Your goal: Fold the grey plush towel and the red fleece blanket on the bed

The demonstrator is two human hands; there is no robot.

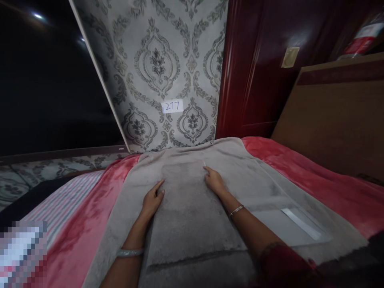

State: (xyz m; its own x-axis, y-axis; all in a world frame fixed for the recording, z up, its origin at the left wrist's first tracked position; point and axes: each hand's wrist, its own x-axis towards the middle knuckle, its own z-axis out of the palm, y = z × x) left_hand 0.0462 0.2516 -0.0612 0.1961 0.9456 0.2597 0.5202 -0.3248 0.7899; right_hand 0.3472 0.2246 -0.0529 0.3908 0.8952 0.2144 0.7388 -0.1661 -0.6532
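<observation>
Grey plush fabric, a large soft towel-like cloth [192, 216], lies spread flat across a bed covered by a red velvety blanket [315, 172]. The cloth runs from the near edge of the view up to the wall, and a darker, squarer patch of its pile sits in the middle, between the two hands.

Left hand [153, 199]: open, palm down, fingers together and pointing up toward the wall, resting flat on the left edge of the darker patch. Holds nothing. A pale silvery bangle [130, 252] circles the left wrist.

Right hand [214, 180]: also open and flat, palm down on the cloth at the patch's upper right corner, fingers stretched forward. Nothing gripped. A thin metal bangle [237, 210] on the right wrist; a dark red sleeve [282, 260] covers the arm lower down.

The two hands are well apart, with bare cloth between them.

On the right part of the cloth, a flat clear plastic sleeve with a whitish strip [301, 224] lies just beside the right forearm, not touching it.

Surroundings: a pink-and-white striped sheet [64, 202] shows at the left of the blanket. Behind the bed, grey damask-patterned wallpaper [156, 64] carries a small white label reading "277" [172, 106]. Right of that, a glossy dark red wooden panel [255, 68], then a brown wooden headboard [339, 120]. Dark window area [51, 80] at upper left.
</observation>
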